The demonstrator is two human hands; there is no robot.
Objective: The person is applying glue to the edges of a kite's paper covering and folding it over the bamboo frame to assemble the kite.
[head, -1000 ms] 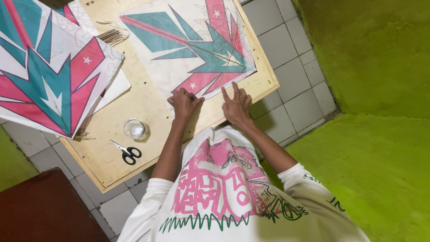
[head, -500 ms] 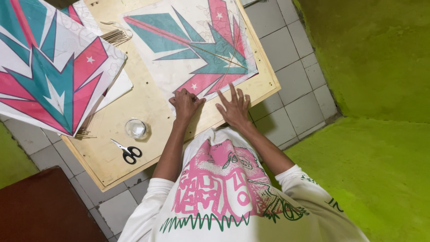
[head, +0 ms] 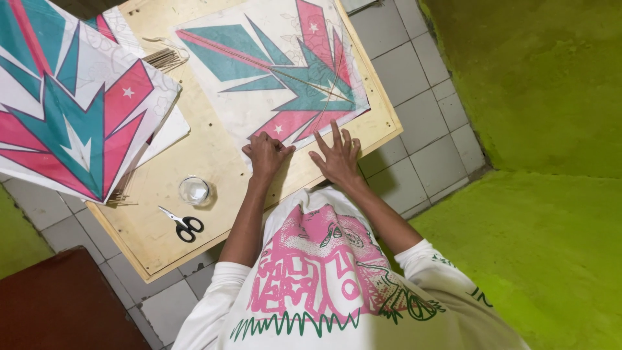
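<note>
On the pale plywood work board (head: pixel 214 152), seen from the head camera, lies a white paper kite printed with teal and pink pointed shapes (head: pixel 272 71), thin sticks crossing it. At its near edge the left hand (head: pixel 267 153) is curled, knuckles up, fingers bent down onto the paper; the right hand (head: pixel 338 157) presses flat beside it with fingers spread (the two hands are close but apart). Left of them stand a small clear glass jar (head: pixel 194 190) and black-handled scissors (head: pixel 183 225), near each other. A stack of similar kites (head: pixel 71 110) overlaps the board's far left corner, beside a bundle of thin sticks (head: pixel 165 59)
</note>
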